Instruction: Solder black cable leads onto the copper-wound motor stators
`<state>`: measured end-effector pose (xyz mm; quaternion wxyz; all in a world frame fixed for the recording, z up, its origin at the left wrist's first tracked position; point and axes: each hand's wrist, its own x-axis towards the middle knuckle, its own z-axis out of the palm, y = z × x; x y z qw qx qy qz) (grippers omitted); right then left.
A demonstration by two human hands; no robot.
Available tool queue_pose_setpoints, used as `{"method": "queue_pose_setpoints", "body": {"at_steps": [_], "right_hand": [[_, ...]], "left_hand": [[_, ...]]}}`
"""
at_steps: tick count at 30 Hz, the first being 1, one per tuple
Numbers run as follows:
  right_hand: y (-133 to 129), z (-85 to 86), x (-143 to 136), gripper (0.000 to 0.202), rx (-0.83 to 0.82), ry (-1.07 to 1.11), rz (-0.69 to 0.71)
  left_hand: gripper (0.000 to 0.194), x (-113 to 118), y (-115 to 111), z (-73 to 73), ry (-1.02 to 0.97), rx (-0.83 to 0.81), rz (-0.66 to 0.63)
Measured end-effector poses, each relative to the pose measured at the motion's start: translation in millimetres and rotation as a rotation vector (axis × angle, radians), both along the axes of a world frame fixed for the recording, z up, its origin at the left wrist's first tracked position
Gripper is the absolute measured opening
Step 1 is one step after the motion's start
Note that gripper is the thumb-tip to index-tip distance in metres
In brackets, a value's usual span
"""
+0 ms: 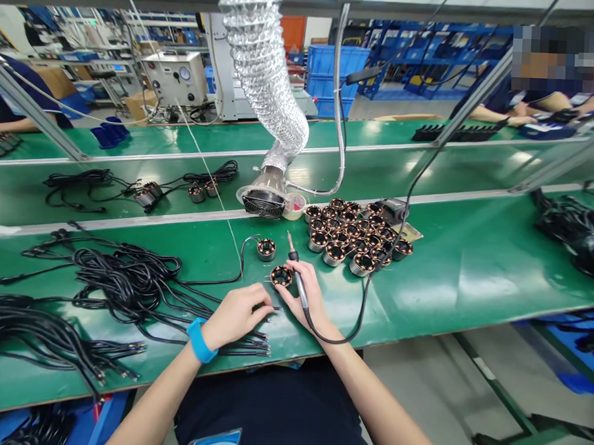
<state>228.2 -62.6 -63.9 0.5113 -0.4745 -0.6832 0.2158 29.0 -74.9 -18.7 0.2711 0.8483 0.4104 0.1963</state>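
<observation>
My right hand (306, 292) holds a soldering iron (298, 278) with its tip pointing up and away. The thumb of that hand touches a copper-wound stator (281, 276) on the green bench. Just left of it, my left hand (244, 312), with a blue wristband, has its fingers pinched at the end of a black cable (277, 308). A second stator (266, 249) sits behind the first, with a black cable (225, 283) running from it to the left.
Many stators (335, 254) are grouped at the right. Black cable bundles (122, 274) cover the left. A fume duct (266, 195) hangs behind my hands, near a small round container (294, 206). The iron's cord (365, 291) loops at right. Other people sit across the bench.
</observation>
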Motion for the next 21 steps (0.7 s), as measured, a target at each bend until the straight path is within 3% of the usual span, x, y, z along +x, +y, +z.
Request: {"method": "queue_pose_setpoints", "body": {"at_steps": [5,7,15,21], "right_hand": [[6,1.5,-3,0.056,-0.013,0.002,0.035],[6,4.6,-5,0.056,-0.013,0.004,0.042],[1,34.2,-22,0.044,0.123,0.108,-0.004],[10,35.9,-36,0.037,0.112,0.222,-0.012]], "left_hand": [[0.026,-19,20,21.4,-0.413,-0.255,0.219],[0.03,-19,30,24.4,-0.502,-0.291,0.241],[0.025,-5,44,12.8,-0.645,-0.374,0.251],[0.025,-4,43,6.4,-0.638,-0.375,0.228]]}}
